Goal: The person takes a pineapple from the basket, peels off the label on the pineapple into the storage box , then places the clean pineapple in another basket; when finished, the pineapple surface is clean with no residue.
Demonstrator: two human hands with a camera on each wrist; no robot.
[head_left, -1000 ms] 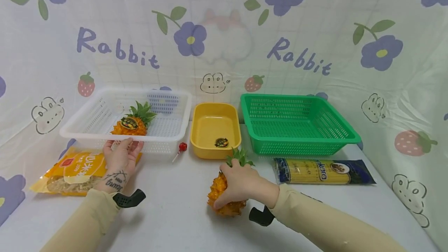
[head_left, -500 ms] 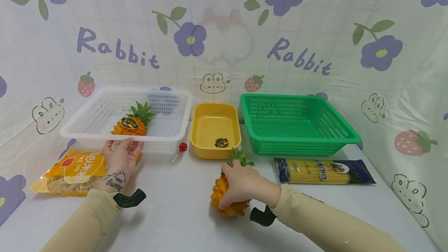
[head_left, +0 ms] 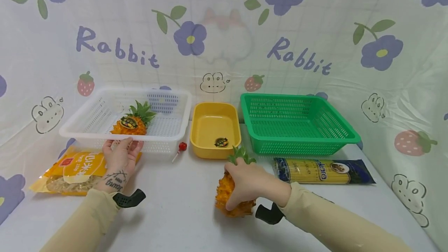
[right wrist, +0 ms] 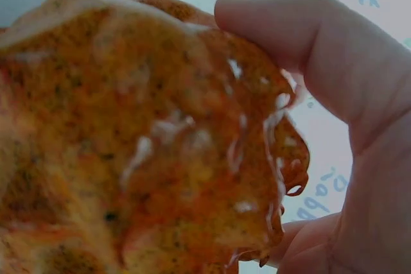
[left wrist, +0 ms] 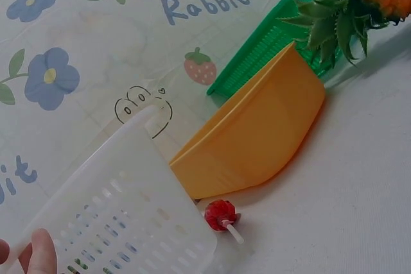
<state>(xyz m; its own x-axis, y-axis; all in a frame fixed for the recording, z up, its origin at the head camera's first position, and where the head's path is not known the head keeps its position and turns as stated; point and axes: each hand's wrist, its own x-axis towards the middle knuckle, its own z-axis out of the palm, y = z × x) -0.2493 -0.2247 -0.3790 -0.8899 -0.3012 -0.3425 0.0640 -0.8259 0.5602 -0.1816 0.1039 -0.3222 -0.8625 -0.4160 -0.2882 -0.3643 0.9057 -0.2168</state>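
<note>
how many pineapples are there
2: one pineapple in the white basket, and another pineapple gripped by the right hand, in front of the yellow bin. The basket's front wall might hide something small.

On my screen a white cloth (head_left: 224, 67) hangs behind the white table (head_left: 168, 209) and down both sides, creased toward the right and printed with purple flowers (head_left: 190, 38), red strawberries (head_left: 86, 84), outlined rabbit faces (head_left: 212, 83) and purple "Rabbit" lettering (head_left: 117, 48). I see a faint grid across it, and soft light leaving pale shadows on the tabletop.
</note>
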